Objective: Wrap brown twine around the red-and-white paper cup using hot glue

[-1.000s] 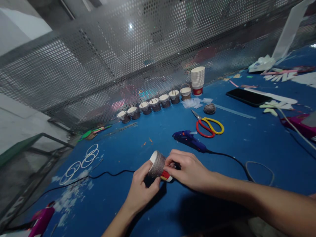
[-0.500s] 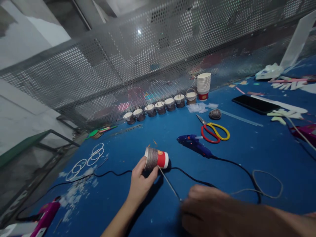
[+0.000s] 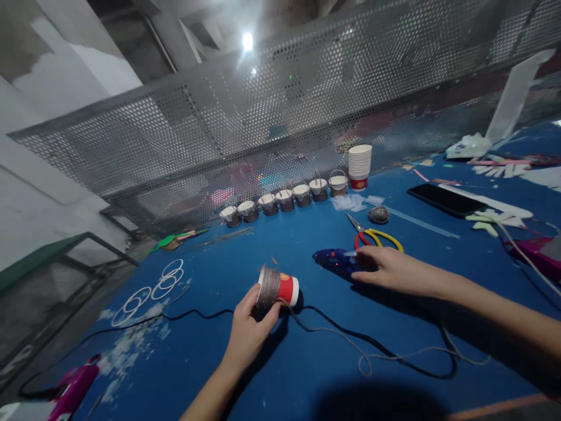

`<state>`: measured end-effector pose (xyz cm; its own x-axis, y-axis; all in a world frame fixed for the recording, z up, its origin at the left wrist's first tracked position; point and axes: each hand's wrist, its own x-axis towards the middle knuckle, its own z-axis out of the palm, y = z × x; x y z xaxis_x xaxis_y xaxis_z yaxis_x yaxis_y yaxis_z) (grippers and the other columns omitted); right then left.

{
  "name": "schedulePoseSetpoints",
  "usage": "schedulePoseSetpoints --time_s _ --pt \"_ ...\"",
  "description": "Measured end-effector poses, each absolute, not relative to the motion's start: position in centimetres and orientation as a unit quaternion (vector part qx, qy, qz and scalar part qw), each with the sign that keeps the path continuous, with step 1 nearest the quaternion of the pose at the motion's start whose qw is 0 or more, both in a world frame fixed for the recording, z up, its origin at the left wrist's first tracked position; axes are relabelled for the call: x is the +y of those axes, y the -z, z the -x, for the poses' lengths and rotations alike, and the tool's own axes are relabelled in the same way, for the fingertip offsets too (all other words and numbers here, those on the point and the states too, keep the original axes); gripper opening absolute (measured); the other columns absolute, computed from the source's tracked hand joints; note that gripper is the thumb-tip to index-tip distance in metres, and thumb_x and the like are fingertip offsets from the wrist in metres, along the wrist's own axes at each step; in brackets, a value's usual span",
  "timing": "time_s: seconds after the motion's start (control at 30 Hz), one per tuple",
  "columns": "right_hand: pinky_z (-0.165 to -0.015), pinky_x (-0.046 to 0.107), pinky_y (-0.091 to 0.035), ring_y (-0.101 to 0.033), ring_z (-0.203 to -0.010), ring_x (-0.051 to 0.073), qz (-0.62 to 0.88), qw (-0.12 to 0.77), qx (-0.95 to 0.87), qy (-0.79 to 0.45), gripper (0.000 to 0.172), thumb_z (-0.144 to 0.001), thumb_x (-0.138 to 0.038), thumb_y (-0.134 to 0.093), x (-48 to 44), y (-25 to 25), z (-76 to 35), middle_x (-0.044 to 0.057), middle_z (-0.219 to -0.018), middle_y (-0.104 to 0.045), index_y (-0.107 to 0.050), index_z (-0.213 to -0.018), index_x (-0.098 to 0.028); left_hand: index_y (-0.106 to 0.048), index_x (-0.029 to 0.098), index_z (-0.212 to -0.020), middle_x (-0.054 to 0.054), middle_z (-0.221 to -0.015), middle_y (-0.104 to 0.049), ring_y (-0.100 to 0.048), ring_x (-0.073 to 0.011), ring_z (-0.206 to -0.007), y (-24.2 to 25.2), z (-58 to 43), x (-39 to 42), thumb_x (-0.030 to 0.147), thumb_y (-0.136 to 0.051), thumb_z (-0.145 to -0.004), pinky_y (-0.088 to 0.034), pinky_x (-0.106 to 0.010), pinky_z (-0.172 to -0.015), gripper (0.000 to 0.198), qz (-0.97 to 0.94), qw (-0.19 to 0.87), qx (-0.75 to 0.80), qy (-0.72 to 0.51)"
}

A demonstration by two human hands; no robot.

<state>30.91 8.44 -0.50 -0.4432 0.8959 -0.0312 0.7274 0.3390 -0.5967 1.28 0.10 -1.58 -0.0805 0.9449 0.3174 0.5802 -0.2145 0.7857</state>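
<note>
A paper cup (image 3: pixel 287 288), red and white with grey-brown cord wound round its wider part, lies on its side in my left hand (image 3: pixel 250 321). My left fingers and thumb grip the wound part. From the cup a loose tail of thin cord (image 3: pixel 333 331) trails slackly to the right across the table. My right hand (image 3: pixel 385 269) has its thumb and fingers around the handle of a blue glue gun (image 3: pixel 331 257), which rests on the table with its nozzle toward the left. Behind that hand lie scissors (image 3: pixel 385 238) with red and yellow handles, partly covered.
Several cord-wrapped cups (image 3: pixel 284 202) line the back of the blue table beside a stack of paper cups (image 3: pixel 360 166). A ball of cord (image 3: pixel 378 214) and a phone (image 3: pixel 445 200) lie to the right. White rings (image 3: pixel 166 280) lie left. A black cable (image 3: pixel 197 306) crosses the table.
My right hand has let go of the cord and moved up and right to the glue gun. The cord, taut before, now lies slack. My left hand still holds the cup.
</note>
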Motion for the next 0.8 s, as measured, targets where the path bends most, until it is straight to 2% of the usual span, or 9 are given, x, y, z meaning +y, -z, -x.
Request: schedulePoseSetpoints --time_s 0.1,0.37,0.53,0.67,0.8 --pt "-0.067 0.029 -0.046 -0.064 -0.080 0.024 0.494 0.173 -0.791 -0.319 0.037 -0.077 -0.041 -0.061 9.1 1.4 -29.0 0.010 -0.092 -0.069 -0.063 -0.101 -0.014 -0.071 0.014 -0.086 -0.007 -0.085 -0.071 -0.063 -0.0208 -0.078 1.4 -1.2 0.2 0.029 -0.064 -0.070 -0.050 -0.031 -0.075 0.023 -0.628 0.239 0.590 -0.448" --pt "-0.058 0.028 -0.042 -0.059 -0.066 0.020 0.514 0.230 -0.742 -0.362 0.015 -0.076 -0.032 -0.055 10.0 4.2 -26.4 0.004 -0.070 -0.063 -0.060 -0.080 -0.018 -0.072 0.012 -0.089 -0.007 -0.080 -0.072 -0.063 -0.0202 -0.074 2.1 -0.8 0.5 0.032 -0.066 -0.071 -0.051 -0.030 -0.072 0.027 -0.593 0.343 0.573 -0.449" --pt "-0.054 0.024 -0.039 -0.049 -0.060 0.014 0.417 0.320 -0.739 -0.422 0.012 -0.080 -0.031 -0.051 7.2 2.8 -26.4 -0.001 -0.066 -0.054 -0.053 -0.078 -0.020 -0.073 0.012 -0.084 -0.007 -0.080 -0.072 -0.063 -0.0201 -0.073 2.3 -0.8 0.5 0.030 -0.065 -0.072 -0.051 -0.030 -0.072 0.023 -0.607 0.325 0.574 -0.442" --pt "-0.051 0.021 -0.035 -0.046 -0.056 0.011 0.389 0.289 -0.753 -0.446 0.021 -0.084 -0.037 -0.054 4.2 1.3 -26.1 -0.003 -0.063 -0.052 -0.051 -0.072 -0.019 -0.074 0.013 -0.083 -0.008 -0.087 -0.073 -0.065 -0.0223 -0.081 2.0 -1.1 0.7 0.026 -0.064 -0.071 -0.051 -0.032 -0.079 0.020 -0.627 0.288 0.578 -0.435" --pt "-0.053 0.022 -0.034 -0.049 -0.058 0.011 0.374 0.252 -0.790 -0.415 0.026 -0.086 -0.042 -0.054 3.0 1.6 -25.6 -0.001 -0.068 -0.059 -0.056 -0.076 -0.019 -0.073 0.014 -0.086 -0.008 -0.087 -0.074 -0.066 -0.0224 -0.081 1.8 -1.6 0.7 0.024 -0.063 -0.071 -0.053 -0.033 -0.079 0.021 -0.626 0.281 0.589 -0.427"
